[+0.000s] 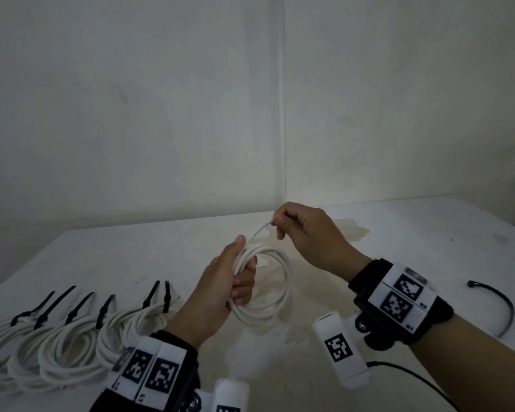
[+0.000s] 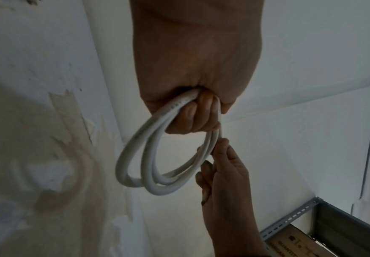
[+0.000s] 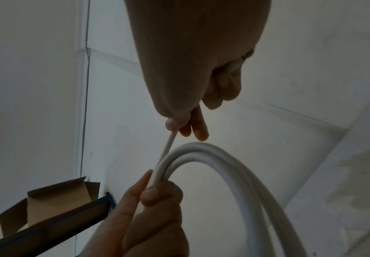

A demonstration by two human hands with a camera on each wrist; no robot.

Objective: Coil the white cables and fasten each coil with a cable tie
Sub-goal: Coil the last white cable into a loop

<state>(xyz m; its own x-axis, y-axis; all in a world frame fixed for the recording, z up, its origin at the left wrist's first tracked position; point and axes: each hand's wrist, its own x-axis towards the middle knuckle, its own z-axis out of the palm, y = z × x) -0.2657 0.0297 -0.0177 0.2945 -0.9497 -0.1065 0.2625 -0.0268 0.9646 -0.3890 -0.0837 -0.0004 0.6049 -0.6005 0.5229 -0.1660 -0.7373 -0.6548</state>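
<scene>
Above table (image 1: 398, 233), upright cable coil (image 1: 283, 281)

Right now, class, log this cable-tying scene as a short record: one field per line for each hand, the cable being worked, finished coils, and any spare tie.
left hand: left hand grips the gathered loops of the white cable, held above the table
right hand: right hand pinches the cable's free end, raised above the coil
cable state: coiled in several loops, no tie on it yet
finished coils: finished coils lie in a row at the table's left, each with a black tie
spare tie: loose black cable tie lies on the table at the right
</scene>
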